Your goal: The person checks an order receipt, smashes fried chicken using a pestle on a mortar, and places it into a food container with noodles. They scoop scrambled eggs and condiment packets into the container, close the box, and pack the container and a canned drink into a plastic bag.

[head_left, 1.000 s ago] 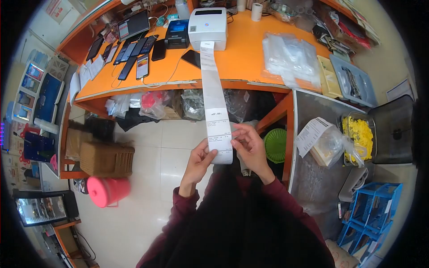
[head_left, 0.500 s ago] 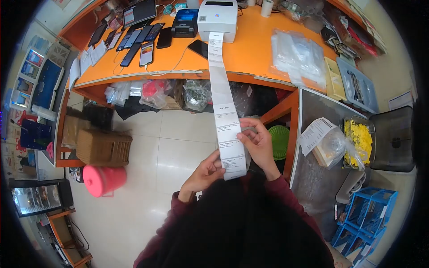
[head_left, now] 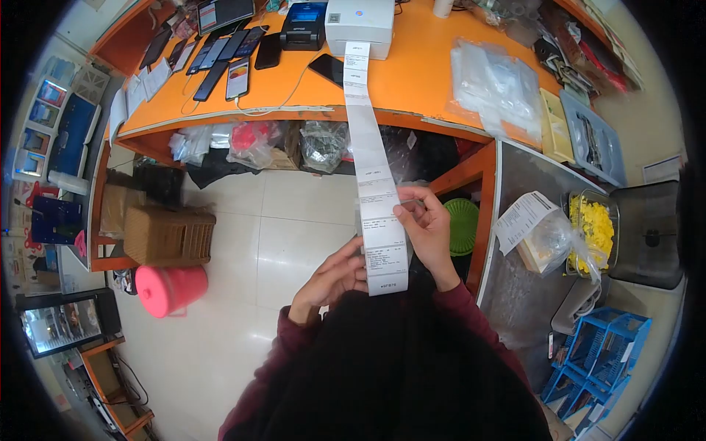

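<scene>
A long strip of white printed labels (head_left: 384, 233) hangs from the white label printer (head_left: 359, 26) on the orange desk down to my lap. My right hand (head_left: 426, 231) grips its right edge, thumb on the printed face and other fingers partly behind. On the left edge, lower down, my left hand (head_left: 334, 275) has its fingers bent against the paper; some fingertips are hidden by the strip. The small print is too fine to read. The strip's lower end curls over the dark clothing at my front.
Several phones (head_left: 238, 79) lie on the desk (head_left: 413, 73), beside a black printer (head_left: 304, 26). Clear plastic bags (head_left: 496, 84) are at right. A side counter holds a bagged box (head_left: 543, 246) and a tub of yellow pieces (head_left: 590, 228). A pink bucket (head_left: 170, 289) stands on the floor.
The strip has advanced downward through my hands, so different labels show at its lower end. My left thumb has slid off the printed face toward the edge. The camera view has shifted slightly.
</scene>
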{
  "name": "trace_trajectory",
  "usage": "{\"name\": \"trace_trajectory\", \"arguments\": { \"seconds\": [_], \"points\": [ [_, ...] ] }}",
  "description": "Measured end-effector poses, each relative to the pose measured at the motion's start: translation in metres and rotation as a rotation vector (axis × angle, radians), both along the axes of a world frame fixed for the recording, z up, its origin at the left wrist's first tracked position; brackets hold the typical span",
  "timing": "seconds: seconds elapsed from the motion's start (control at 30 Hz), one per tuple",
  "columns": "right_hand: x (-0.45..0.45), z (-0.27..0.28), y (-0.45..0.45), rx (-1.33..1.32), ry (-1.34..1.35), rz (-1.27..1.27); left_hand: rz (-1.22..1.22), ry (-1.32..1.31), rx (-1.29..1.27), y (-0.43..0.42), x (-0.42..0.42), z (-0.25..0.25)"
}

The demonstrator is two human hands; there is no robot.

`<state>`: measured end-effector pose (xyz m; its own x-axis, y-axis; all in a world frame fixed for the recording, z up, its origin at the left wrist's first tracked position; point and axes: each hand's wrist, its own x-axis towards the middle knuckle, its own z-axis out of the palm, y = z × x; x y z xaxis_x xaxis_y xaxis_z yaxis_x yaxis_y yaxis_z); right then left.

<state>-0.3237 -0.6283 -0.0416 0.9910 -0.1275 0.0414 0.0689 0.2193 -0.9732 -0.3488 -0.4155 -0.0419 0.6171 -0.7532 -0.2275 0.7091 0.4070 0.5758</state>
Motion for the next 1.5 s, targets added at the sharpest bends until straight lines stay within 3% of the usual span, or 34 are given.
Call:
{"name": "trace_trajectory", "arguments": {
  "seconds": [0.13,0.37,0.43,0.5,0.57,0.67,0.83,0.93,1.03,1.13,1.23,1.37,1.5],
  "points": [
    [-0.008,0.011,0.000,0.014,0.056,0.049,0.302,0.042,0.121,-0.023,0.026,0.004],
    [-0.006,0.044,-0.001,-0.493,0.015,0.099,0.542,-0.198,0.408,-0.047,0.057,-0.006],
    [0.011,0.052,0.001,-0.845,-0.246,-0.060,0.552,-0.292,0.446,-0.048,0.059,-0.010],
    [0.029,0.050,0.000,-0.928,-0.356,-0.091,0.551,-0.329,0.423,-0.050,0.060,-0.012],
    [0.045,0.032,-0.001,-0.740,-0.322,0.018,0.560,-0.327,0.427,-0.053,0.064,-0.011],
    [0.050,0.026,0.001,-0.677,-0.282,0.089,0.627,-0.305,0.459,-0.062,0.074,-0.008],
    [0.051,0.033,0.002,-0.693,-0.279,0.036,0.805,-0.553,0.560,-0.076,0.084,0.002],
    [0.057,0.038,-0.003,-0.723,-0.312,0.018,0.683,-0.660,0.696,-0.068,0.087,0.002],
    [0.063,0.041,-0.006,-0.693,-0.327,0.023,0.720,-0.784,0.762,-0.072,0.094,0.007],
    [0.065,0.039,-0.013,-0.667,-0.308,-0.017,0.835,-0.664,0.648,-0.078,0.106,0.002],
    [0.071,0.033,-0.019,-0.631,-0.280,-0.044,0.748,-0.664,0.608,-0.077,0.117,0.001],
    [0.075,0.029,-0.033,-0.546,-0.231,-0.069,0.617,-0.877,0.641,-0.090,0.122,0.019],
    [0.076,0.023,-0.041,-0.580,-0.289,-0.072,0.550,-0.854,0.613,-0.092,0.134,0.014]
  ]
}}
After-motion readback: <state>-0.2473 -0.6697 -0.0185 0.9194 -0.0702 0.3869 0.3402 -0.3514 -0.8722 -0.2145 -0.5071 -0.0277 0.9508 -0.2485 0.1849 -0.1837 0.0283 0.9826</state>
